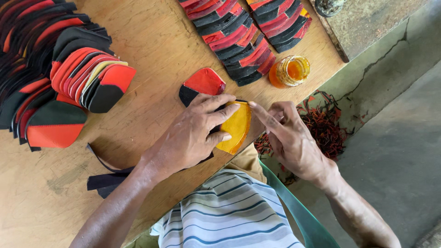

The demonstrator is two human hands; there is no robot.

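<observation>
Yellow glue-coated piece [236, 127], flat at table edge [193, 179]

I see soft, even daylight and a sharp picture; the hands cast faint shadows on the wooden table [151, 41], and the glass jar [291, 70] glints.

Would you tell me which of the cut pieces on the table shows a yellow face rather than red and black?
It is the yellow piece under the left hand, at the table edge, with the right hand fingertip touching its top. The stacked pieces are red and black.
</observation>
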